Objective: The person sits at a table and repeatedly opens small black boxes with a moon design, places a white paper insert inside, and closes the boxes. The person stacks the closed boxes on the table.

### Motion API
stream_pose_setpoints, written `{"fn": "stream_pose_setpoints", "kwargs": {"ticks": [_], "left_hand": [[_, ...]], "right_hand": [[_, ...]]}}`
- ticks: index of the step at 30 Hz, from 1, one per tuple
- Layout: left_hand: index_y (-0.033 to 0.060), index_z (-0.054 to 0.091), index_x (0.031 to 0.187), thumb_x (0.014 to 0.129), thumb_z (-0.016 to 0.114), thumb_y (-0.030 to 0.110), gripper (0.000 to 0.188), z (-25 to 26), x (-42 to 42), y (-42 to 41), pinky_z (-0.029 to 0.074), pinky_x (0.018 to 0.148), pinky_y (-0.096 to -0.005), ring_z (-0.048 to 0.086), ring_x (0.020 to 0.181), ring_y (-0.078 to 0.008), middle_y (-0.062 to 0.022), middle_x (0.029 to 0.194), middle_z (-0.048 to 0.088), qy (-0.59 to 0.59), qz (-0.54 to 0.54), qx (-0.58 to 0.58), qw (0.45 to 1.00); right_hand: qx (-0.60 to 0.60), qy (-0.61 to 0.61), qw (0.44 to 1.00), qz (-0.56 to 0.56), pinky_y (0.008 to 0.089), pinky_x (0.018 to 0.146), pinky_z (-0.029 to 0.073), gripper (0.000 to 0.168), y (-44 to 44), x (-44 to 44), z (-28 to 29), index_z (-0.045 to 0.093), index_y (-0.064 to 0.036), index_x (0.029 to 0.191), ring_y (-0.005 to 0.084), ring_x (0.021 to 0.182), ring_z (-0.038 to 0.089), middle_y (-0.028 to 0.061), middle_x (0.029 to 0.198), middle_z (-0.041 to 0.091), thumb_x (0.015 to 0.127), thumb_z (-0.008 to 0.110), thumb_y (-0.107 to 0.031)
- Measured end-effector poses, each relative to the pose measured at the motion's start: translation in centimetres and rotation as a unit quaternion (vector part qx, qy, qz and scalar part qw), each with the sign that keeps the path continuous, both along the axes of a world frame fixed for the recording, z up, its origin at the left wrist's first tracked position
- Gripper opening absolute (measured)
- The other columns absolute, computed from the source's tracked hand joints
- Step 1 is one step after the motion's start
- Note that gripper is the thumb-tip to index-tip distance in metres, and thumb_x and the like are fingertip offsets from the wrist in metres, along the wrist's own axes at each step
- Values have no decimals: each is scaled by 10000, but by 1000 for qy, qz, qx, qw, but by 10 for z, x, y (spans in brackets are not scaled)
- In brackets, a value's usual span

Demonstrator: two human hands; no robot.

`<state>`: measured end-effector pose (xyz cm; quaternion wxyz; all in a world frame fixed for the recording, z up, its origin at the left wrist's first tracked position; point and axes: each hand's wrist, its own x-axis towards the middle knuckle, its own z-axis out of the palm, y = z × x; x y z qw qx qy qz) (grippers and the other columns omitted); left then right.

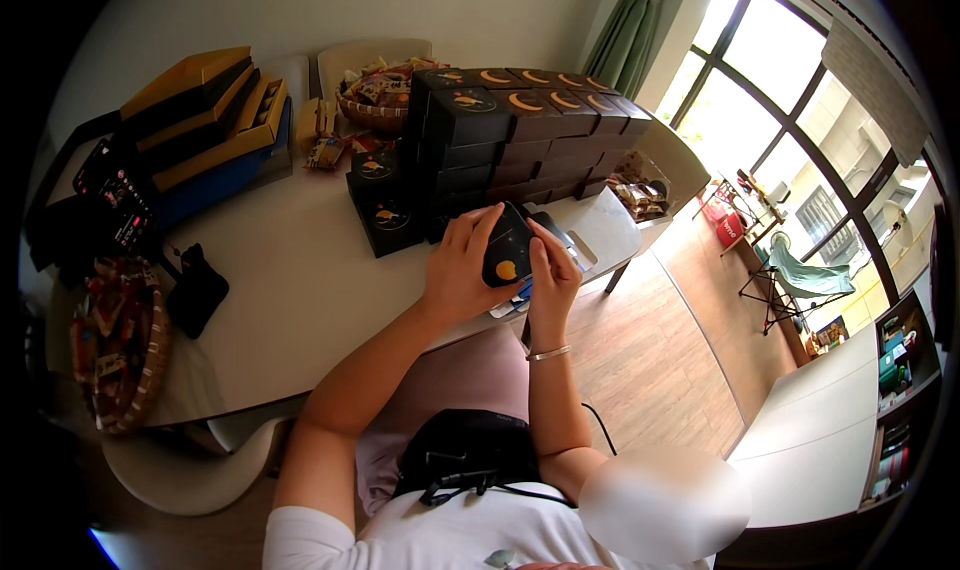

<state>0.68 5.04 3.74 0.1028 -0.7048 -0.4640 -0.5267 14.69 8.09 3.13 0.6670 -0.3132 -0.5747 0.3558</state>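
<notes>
Both hands hold one small dark cardboard box (507,258) with a yellow printed motif, above the table's near edge. My left hand (466,270) grips it from the left, fingers over its upper edge. My right hand (553,270) pinches its right edge between thumb and fingertips. Just behind stands a tall stack of black and brown boxes (525,150), many with a crescent printed on top. Two more black boxes (386,217) stand at the stack's left. Partly hidden beside my right hand lie flat card pieces (581,251), light and blue.
On the white table (300,270) are a wicker basket of wrapped packets (375,112), another basket (159,345) at left, open black-and-gold boxes (202,119), a lit phone (116,195) and a black pouch (196,292). A clear container (641,187) holds packets at right.
</notes>
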Motion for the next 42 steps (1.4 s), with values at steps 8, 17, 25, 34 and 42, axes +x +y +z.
{"fn": "stream_pose_setpoints", "kwargs": {"ticks": [8,17,25,34,42], "left_hand": [[77,484,1395,542,902,264,968,-2,1,1,570,810,-377,574,1126,-330,-127,1319,532,47,23,38,998],[166,504,1401,555,881,268,932,-2,1,-2,582,795,-372,562,1139,-318,-114,1308,502,70,42,31,996],[119,499,1342,575,879,280,871,6,1,-2,565,778,-395,580,1077,-324,-128,1231,500,-95,-32,-3,995],[99,451,1345,607,872,270,867,6,-7,-1,549,780,-376,582,1078,-324,-140,1228,501,-103,-53,14,993],[91,290,1468,819,769,380,857,14,-46,8,520,864,-279,527,1178,-185,-89,1298,481,-380,-344,-44,858]], "right_hand": [[17,28,999,-22,178,712,514,139,3,-1,-4,727,3,1051,116,972,655,92,1112,702,924,687,-36],[60,29,998,-8,223,793,539,166,1,-3,-3,716,-3,1054,148,1033,645,100,1151,689,889,711,-15],[143,-38,989,-19,196,676,495,311,1,-12,-6,704,-43,1144,135,1017,656,106,1239,677,837,732,-1],[136,-78,987,33,199,690,514,421,3,-4,-7,663,-48,1225,157,1072,638,126,1351,598,819,773,-43],[212,-134,958,139,458,1063,455,992,-7,-38,11,338,-60,1490,368,1354,465,198,1537,364,694,901,-245]]}}
